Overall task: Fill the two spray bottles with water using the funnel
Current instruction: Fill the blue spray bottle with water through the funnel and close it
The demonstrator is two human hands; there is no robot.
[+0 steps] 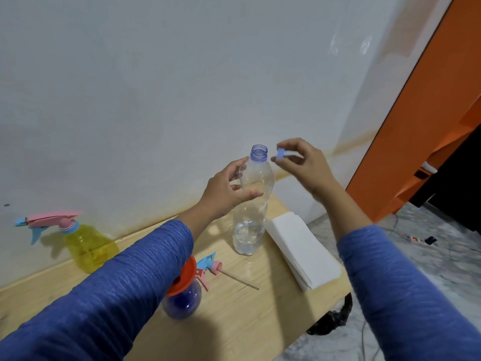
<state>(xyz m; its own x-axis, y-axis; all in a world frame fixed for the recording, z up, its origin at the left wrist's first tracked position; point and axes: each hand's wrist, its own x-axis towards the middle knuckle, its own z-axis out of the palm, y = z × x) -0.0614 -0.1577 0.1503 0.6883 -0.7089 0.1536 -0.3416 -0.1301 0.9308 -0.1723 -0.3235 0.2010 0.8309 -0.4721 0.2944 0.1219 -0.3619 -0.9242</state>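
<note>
We have the clear water bottle (253,201) standing on the worktop (234,321), mouth bare, and our left hand (229,190) is wrapped loosely round its upper shoulder, thumb in front, fingers behind; our right hand (299,162) sits just beside the neck, pinching the small blue cap (280,153) between thumb and fingertips. Water fills only the lower part, so we judge the bottle light but bottom-weighted; the thin ribbed wall looks soft and will likely dent under a hard squeeze, so a grip lower down, nearer the waist, should steady the pour better than the slick shoulder. The red funnel (183,278) already sits in the neck of the blue spray bottle (182,302), near our left sleeve; that bottle is small and round and may tip, so we want a gentle stream. Its trigger head (210,267) lies on the wood just beside it, tube trailing. The yellow spray bottle (89,247) stands well apart at the left, head on; whether it holds water we cannot quite tell. Folded white paper (302,251) rests right of the water bottle.
</note>
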